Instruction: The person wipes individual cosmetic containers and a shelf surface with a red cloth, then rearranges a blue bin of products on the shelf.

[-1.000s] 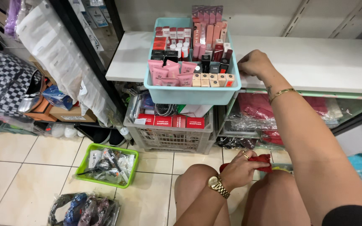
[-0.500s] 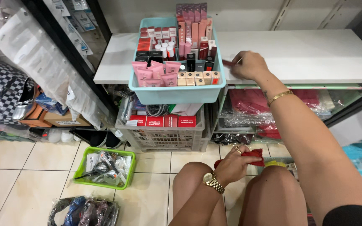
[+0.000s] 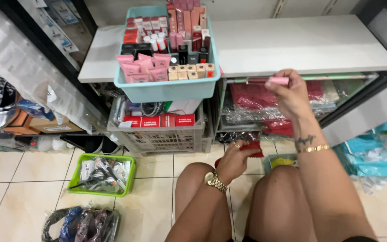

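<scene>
I watched the right hand [image 3: 292,92] pinch a slim pink tube [image 3: 269,81], which jutted leftward past the fingertips, just below the white shelf [image 3: 301,42] edge. The tube looked glossy, its far end blurred. The left hand [image 3: 234,161] hung lower between the knees, fingers curled around a red packet [image 3: 252,149].

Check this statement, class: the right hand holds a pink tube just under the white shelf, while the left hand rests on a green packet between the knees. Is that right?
Not quite. In the head view the left hand rests on a red packet, not a green one. The rest stands: the right hand holds a pink tube just under the white shelf.
</scene>
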